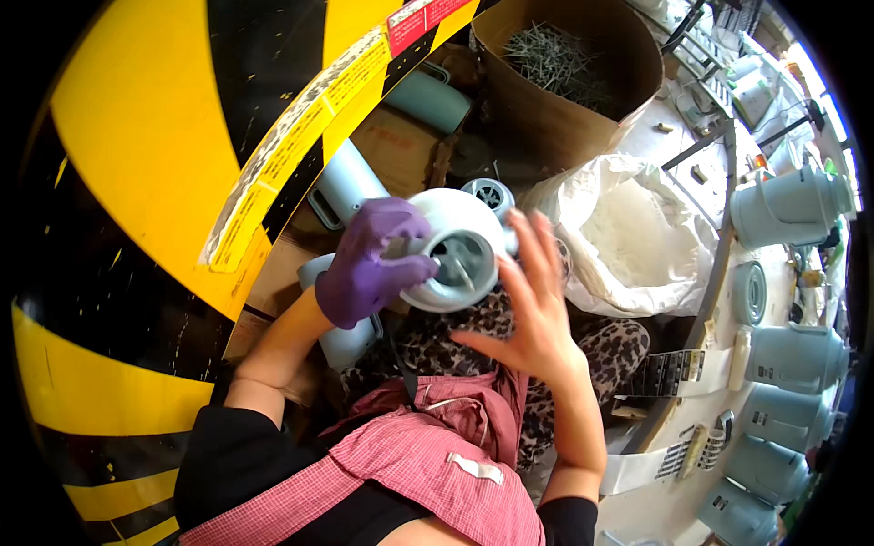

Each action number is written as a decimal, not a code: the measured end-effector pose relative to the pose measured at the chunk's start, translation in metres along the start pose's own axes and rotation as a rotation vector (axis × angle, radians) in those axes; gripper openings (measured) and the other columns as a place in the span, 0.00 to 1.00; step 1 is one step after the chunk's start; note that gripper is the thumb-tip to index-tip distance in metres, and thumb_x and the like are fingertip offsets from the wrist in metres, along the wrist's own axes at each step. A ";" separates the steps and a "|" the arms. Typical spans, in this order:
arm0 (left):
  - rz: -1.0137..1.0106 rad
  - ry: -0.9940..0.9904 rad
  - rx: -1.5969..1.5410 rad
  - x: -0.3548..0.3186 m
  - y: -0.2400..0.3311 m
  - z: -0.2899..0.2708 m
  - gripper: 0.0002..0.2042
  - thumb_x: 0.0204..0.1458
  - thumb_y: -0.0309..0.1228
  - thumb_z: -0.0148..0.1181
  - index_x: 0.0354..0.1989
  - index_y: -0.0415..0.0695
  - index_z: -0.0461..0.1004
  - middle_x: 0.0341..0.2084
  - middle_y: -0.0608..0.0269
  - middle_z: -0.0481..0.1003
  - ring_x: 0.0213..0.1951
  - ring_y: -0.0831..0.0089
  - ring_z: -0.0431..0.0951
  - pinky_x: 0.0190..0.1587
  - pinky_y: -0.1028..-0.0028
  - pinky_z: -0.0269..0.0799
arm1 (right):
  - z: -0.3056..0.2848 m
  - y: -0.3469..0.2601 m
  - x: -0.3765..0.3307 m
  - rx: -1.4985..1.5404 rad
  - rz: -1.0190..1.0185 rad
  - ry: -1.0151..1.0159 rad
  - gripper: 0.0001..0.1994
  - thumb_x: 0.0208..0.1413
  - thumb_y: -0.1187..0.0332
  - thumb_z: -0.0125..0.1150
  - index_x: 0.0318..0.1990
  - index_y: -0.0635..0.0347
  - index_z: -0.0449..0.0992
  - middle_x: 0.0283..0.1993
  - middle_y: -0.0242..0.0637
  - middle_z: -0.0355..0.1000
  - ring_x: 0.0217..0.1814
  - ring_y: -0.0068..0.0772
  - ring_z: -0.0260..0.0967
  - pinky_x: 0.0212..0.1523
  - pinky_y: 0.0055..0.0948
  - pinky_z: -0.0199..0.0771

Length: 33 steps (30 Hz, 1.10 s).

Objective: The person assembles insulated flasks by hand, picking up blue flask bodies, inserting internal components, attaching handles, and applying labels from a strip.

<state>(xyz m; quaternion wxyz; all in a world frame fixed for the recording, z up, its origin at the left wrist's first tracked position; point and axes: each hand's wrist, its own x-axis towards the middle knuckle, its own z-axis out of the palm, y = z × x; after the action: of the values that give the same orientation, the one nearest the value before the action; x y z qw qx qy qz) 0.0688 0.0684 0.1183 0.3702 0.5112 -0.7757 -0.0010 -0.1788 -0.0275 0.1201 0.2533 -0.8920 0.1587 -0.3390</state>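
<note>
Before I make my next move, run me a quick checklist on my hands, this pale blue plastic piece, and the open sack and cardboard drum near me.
1. Left hand gloved: ok, in a purple glove.
2. Right hand gloved: not ok, it is bare.
3. Left hand at the pale blue plastic piece: ok, thumb by its round opening.
4. Right hand closed on the piece: not ok, fingers spread and blurred beside it; contact, cannot tell.
5. White sack open: ok, pale contents show.
6. Cardboard drum stocked: ok, loose metal pieces lie inside.
</note>
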 end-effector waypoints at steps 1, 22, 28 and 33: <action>0.139 0.082 -0.440 0.010 0.009 -0.010 0.24 0.42 0.25 0.71 0.52 0.47 0.77 0.60 0.47 0.67 0.67 0.46 0.61 0.68 0.52 0.59 | 0.006 -0.005 0.013 0.177 -0.023 -0.036 0.41 0.40 0.63 0.79 0.65 0.58 0.67 0.68 0.53 0.61 0.72 0.65 0.54 0.69 0.56 0.57; 0.326 -0.214 -0.314 0.071 0.047 -0.004 0.44 0.31 0.54 0.78 0.57 0.40 0.69 0.54 0.55 0.73 0.57 0.52 0.72 0.64 0.47 0.59 | -0.029 -0.045 -0.009 -0.616 -0.599 0.072 0.09 0.56 0.67 0.56 0.40 0.49 0.83 0.49 0.31 0.74 0.50 0.29 0.74 0.64 0.37 0.71; 0.378 -0.182 -0.450 0.094 0.050 0.001 0.42 0.30 0.52 0.77 0.54 0.39 0.71 0.51 0.55 0.74 0.53 0.51 0.74 0.61 0.50 0.64 | -0.051 -0.022 0.006 -0.532 -0.835 0.102 0.06 0.52 0.67 0.57 0.31 0.50 0.81 0.37 0.32 0.76 0.39 0.28 0.77 0.46 0.29 0.75; 0.407 -0.134 -0.418 0.123 0.043 0.010 0.41 0.29 0.51 0.77 0.52 0.40 0.72 0.48 0.55 0.74 0.52 0.53 0.75 0.61 0.50 0.64 | -0.070 -0.001 0.037 -0.602 -1.039 0.127 0.07 0.48 0.72 0.57 0.19 0.55 0.72 0.24 0.29 0.71 0.25 0.28 0.71 0.33 0.30 0.75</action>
<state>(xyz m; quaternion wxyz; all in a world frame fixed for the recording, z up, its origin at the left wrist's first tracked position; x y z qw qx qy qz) 0.0041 -0.0127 0.1984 0.4080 0.2567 -0.8679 -0.1203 -0.2001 -0.0673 0.1852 -0.2190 -0.8632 -0.1943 -0.4112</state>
